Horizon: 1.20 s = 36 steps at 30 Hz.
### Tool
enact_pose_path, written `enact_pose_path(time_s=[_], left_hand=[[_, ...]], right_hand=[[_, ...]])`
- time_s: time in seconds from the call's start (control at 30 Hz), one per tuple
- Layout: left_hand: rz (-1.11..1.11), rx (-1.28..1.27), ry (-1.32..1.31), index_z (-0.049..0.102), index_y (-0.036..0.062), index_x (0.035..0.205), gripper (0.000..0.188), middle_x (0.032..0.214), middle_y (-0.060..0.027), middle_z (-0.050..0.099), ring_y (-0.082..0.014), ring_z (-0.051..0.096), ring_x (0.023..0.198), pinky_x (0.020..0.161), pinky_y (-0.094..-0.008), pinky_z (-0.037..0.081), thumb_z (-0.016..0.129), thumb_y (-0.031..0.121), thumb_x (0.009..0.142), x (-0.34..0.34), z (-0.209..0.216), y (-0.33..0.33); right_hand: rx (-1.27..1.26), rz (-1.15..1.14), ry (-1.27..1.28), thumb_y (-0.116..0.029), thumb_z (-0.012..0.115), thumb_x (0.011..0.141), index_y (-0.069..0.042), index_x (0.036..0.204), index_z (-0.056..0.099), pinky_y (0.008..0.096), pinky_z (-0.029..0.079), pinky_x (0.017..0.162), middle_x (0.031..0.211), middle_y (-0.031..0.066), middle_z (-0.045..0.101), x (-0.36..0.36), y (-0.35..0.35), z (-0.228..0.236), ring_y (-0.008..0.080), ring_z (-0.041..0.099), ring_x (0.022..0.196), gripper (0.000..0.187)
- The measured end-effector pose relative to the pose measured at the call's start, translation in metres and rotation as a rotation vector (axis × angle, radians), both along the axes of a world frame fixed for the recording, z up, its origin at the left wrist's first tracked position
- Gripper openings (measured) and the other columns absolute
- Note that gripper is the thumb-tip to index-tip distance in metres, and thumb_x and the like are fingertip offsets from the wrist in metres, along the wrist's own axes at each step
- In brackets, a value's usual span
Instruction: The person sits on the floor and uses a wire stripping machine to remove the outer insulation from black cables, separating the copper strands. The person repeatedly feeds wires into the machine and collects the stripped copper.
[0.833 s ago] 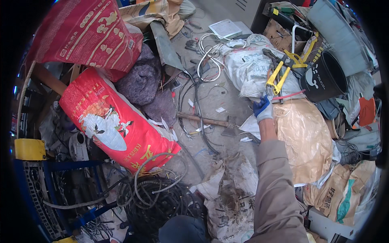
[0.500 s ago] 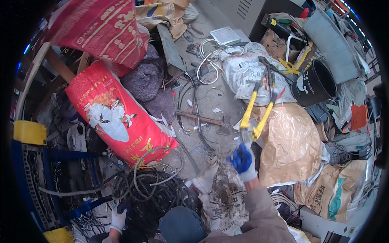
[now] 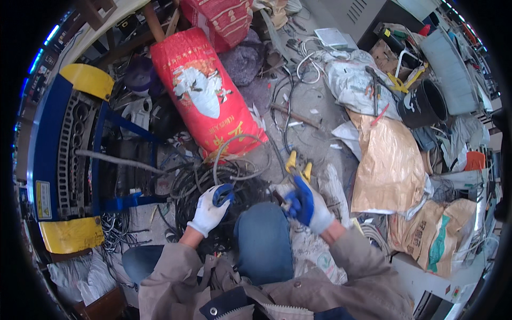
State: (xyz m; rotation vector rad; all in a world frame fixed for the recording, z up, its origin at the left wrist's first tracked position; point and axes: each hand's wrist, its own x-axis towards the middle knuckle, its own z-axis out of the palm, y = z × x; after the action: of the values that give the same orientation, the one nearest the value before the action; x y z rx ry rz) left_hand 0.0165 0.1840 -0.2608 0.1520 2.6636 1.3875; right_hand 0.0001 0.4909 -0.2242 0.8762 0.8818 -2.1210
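Grey concrete floor [image 3: 312, 143], littered with pale scraps [image 3: 313, 111]. A coil of black cable [image 3: 184, 186] lies beside the left fingers [image 3: 221, 191], a bulging red sack [image 3: 210, 93] beyond it. Beyond the right fingers [image 3: 301, 198] lie a wooden-handled hammer [image 3: 296, 117] and a white sack [image 3: 340, 72].

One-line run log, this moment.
left hand: over black cable coil, grip unclear | right hand: at yellow-handled tool, grip unclear | red sack: beyond coil

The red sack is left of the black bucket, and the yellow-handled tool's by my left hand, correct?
No, the head view shows the yellow-handled tool by your right hand; the red sack is indeed left of the black bucket.
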Motion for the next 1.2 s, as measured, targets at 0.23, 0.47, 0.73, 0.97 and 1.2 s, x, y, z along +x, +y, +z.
enact_pose_path(time_s=[0.23, 0.47, 0.73, 0.97, 1.2], left_hand=[[0.01, 0.17, -0.243, 0.067, -0.0015, 0.115, 0.027, 0.11, -0.0181, 0.072, -0.0287, 0.07, 0.102, 0.092, -0.0356, 0.053, 0.068, 0.008, 0.09, 0.064, -0.031, -0.038], [0.262, 0.157, -0.471, 0.07, 0.0, 0.114, 0.03, 0.104, -0.0193, 0.074, -0.0302, 0.072, 0.099, 0.087, -0.0365, 0.054, 0.069, 0.019, 0.09, 0.142, -0.046, -0.087], [0.468, 0.337, -0.621, 0.064, -0.0031, 0.125, 0.03, 0.114, -0.0109, 0.073, -0.0144, 0.068, 0.102, 0.094, -0.0287, 0.053, 0.06, 0.004, 0.096, 0.155, -0.04, -0.094], [0.475, 0.397, -0.511, 0.069, 0.0035, 0.116, 0.03, 0.104, -0.0129, 0.074, -0.0234, 0.07, 0.094, 0.085, -0.0339, 0.053, 0.067, 0.023, 0.093, 0.144, -0.035, -0.098], [0.391, 0.406, -0.349, 0.067, 0.0017, 0.119, 0.035, 0.11, -0.0114, 0.073, -0.0191, 0.068, 0.1, 0.092, -0.0329, 0.052, 0.072, 0.024, 0.093, 0.115, 0.003, -0.09]], right_hand=[[0.728, 0.399, 0.776, -0.041, 0.071, 0.093, -0.003, 0.112, 0.068, 0.0402, 0.056, 0.073, 0.089, 0.011, 0.072, -0.057, -0.043, -0.061, 0.0257, 0.071, 0.081, 0.042], [1.772, 1.175, 0.967, -0.041, 0.081, 0.077, -0.004, 0.151, 0.034, 0.0549, 0.029, 0.116, 0.152, 0.0188, 0.039, -0.073, -0.069, -0.183, 0.0401, 0.038, 0.14, 0.095], [1.542, 1.25, 0.923, -0.055, 0.074, 0.075, -0.007, 0.146, 0.045, 0.0564, 0.033, 0.113, 0.145, 0.0215, 0.049, -0.111, -0.126, -0.265, 0.0431, 0.045, 0.136, 0.091], [1.49, 1.204, 0.865, -0.051, 0.084, 0.072, -0.006, 0.095, 0.074, 0.0471, 0.055, 0.083, 0.093, 0.0191, 0.073, -0.102, -0.094, -0.203, 0.0367, 0.07, 0.093, 0.051], [1.567, 0.858, 1.06, -0.037, 0.082, 0.08, -0.003, 0.084, 0.071, 0.04, 0.047, 0.058, 0.071, 0.0141, 0.069, -0.088, -0.035, -0.007, 0.0265, 0.064, 0.059, 0.036]])
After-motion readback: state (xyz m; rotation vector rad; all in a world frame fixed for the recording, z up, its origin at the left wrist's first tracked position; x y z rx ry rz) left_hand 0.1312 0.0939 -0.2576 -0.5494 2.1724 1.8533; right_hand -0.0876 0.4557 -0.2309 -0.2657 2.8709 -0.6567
